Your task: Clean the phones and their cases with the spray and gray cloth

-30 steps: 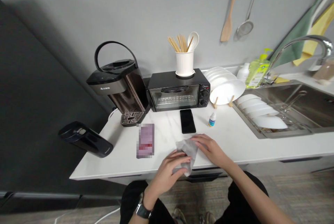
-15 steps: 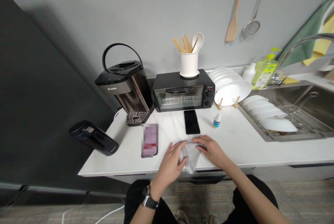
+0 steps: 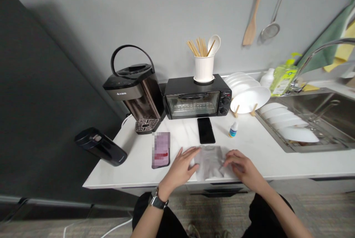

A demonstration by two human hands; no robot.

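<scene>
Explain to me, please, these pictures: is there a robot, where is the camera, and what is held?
There is no robot: a person works bare-handed, and one camera, worn on their head, looks forward and down. The left hand rests with spread fingers on the left side of a thin, pale sheet; the right hand, fingers bent, is at its right side, perhaps pinching it. Beyond it, on the white counter, are a black phone and a small bottle. Farther back stands a toaster oven; to the left, a dark flask.
</scene>
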